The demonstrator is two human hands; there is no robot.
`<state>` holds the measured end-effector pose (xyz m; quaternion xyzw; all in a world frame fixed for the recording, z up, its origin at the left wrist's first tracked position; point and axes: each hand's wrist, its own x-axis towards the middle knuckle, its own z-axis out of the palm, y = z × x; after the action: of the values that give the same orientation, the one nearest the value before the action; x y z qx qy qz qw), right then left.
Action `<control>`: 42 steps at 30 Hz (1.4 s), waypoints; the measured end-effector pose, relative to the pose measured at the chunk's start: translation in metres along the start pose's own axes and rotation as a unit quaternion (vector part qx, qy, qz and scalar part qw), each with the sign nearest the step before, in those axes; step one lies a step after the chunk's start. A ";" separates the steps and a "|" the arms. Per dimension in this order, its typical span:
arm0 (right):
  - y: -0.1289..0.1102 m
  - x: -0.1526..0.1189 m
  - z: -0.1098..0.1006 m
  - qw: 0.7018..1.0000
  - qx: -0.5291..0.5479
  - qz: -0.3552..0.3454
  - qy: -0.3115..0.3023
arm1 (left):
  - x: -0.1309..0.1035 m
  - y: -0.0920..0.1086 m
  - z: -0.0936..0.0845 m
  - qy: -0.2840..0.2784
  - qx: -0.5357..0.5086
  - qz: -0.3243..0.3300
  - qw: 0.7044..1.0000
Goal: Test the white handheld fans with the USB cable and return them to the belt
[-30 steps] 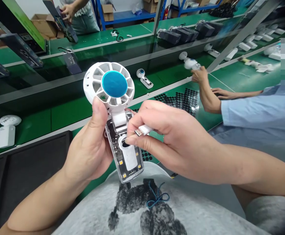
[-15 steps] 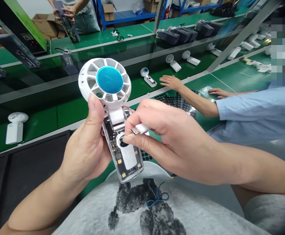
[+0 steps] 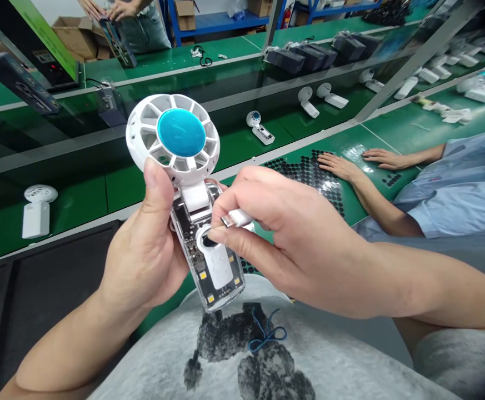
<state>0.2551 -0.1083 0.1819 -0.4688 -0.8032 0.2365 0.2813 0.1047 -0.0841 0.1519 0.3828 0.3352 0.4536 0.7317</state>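
Note:
My left hand (image 3: pixel 148 239) is closed around the handle of a handheld fan (image 3: pixel 173 178). This fan has a white round grille with a shiny blue centre disc (image 3: pixel 181 132). Its clear handle shows a circuit board and a white panel (image 3: pixel 219 268) with a dark round spot near the top. In my right hand (image 3: pixel 296 244) a white USB cable plug (image 3: pixel 237 218) is gripped, its metal tip pointing left and apart from the fan. The right thumb and fingertip meet at the dark spot on the handle, partly covering it.
More fans lie on the green conveyor, such as one at left (image 3: pixel 36 216) and one ahead (image 3: pixel 261 128). A co-worker's hands (image 3: pixel 340 165) rest on the bench at right, beside black round stickers (image 3: pixel 300 166). A black tray (image 3: pixel 59 294) is at lower left.
The co-worker's nearer hand has drawn back from the conveyor to the bench. Fans on the conveyor have shifted right. My hands and the held fan have barely moved.

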 end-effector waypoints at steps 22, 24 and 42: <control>0.011 0.005 0.010 0.998 0.059 0.007 0.018 | 0.004 -0.007 -0.004 -0.016 -0.032 -0.017 0.999; 0.019 0.007 0.014 0.994 0.108 0.011 0.030 | 0.008 -0.008 -0.006 -0.014 -0.036 -0.037 0.999; 0.062 0.005 0.057 0.988 -0.116 -0.098 0.011 | 0.051 -0.029 -0.041 0.120 -0.112 -0.176 0.971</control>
<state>0.2534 -0.0822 0.1015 -0.4199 -0.8642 0.1077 0.2553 0.1005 -0.0353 0.0998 0.1767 0.4297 0.3946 0.7927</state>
